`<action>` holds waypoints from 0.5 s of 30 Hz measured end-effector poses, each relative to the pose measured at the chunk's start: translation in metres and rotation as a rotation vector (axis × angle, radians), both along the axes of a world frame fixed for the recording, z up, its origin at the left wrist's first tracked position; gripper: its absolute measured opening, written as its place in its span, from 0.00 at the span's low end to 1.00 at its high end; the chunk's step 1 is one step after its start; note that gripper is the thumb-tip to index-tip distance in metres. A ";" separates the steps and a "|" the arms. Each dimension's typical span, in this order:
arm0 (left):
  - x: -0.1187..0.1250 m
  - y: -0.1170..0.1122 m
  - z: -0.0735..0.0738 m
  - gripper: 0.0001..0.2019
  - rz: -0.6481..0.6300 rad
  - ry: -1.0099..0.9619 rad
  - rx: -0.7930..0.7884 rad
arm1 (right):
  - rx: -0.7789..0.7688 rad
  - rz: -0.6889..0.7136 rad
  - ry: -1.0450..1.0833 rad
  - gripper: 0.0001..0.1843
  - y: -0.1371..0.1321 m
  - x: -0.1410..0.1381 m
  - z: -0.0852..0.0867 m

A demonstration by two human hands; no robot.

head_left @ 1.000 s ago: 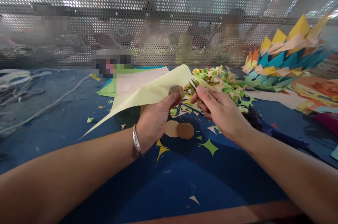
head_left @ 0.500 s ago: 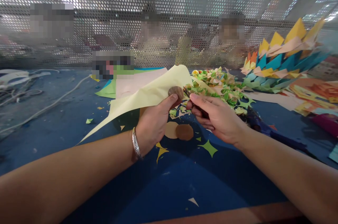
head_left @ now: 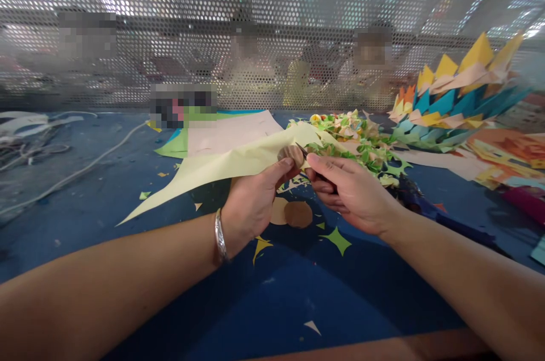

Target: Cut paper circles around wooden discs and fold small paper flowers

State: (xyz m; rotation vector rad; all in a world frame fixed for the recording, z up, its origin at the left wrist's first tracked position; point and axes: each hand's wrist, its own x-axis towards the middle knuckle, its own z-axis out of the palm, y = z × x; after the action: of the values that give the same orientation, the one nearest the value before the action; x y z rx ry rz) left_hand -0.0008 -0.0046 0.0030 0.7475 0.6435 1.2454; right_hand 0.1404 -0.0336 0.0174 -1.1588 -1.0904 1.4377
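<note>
My left hand point(head_left: 251, 202), with a silver bangle on the wrist, pinches a pale yellow paper sheet point(head_left: 221, 165) together with a small brown paper disc point(head_left: 290, 154) at the sheet's edge. My right hand point(head_left: 347, 193) is closed round small scissors point(head_left: 307, 156) whose blades touch the sheet right beside the disc. Below the hands two cut discs, one tan point(head_left: 279, 212) and one brown point(head_left: 298, 214), lie on the blue table point(head_left: 272, 293).
Green and yellow paper scraps point(head_left: 338, 240) litter the table. A heap of small folded paper flowers point(head_left: 355, 137) sits behind the hands, a stacked coloured paper piece point(head_left: 457, 97) at the right, flat sheets point(head_left: 225, 131) behind, cords point(head_left: 76, 171) at the left. A perforated screen point(head_left: 272, 20) closes the back; people sit beyond it.
The yellow sheet has dropped and flattened as my left hand turned it. My right hand closed the scissors and moved in against the disc.
</note>
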 end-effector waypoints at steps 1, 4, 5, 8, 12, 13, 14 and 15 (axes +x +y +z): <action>0.000 0.000 0.000 0.05 -0.007 -0.009 -0.004 | -0.001 -0.004 -0.002 0.21 0.000 0.000 0.000; -0.002 0.001 -0.001 0.04 -0.014 -0.017 -0.007 | -0.005 -0.012 -0.012 0.20 -0.001 -0.001 0.000; -0.002 0.002 -0.001 0.04 -0.015 -0.008 -0.002 | -0.006 -0.013 -0.015 0.20 0.000 -0.001 0.000; -0.002 0.002 -0.001 0.03 -0.014 0.031 0.023 | -0.007 -0.010 -0.020 0.20 0.000 -0.001 0.001; -0.001 0.002 0.001 0.06 0.002 0.005 0.001 | -0.010 0.003 -0.017 0.20 0.000 -0.001 0.001; -0.001 0.002 0.002 0.06 0.001 -0.005 -0.009 | -0.009 0.009 -0.010 0.19 0.000 0.000 0.001; -0.001 0.001 0.002 0.06 0.002 -0.012 -0.016 | -0.009 0.015 -0.002 0.19 0.000 0.000 0.001; -0.001 0.001 0.003 0.06 0.003 -0.017 -0.021 | -0.009 0.023 0.007 0.20 0.000 0.001 0.001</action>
State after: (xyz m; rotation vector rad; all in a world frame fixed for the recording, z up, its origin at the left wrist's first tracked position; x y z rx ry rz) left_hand -0.0015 -0.0038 0.0064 0.7178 0.6433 1.2448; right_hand 0.1409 -0.0335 0.0180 -1.1500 -1.0966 1.4648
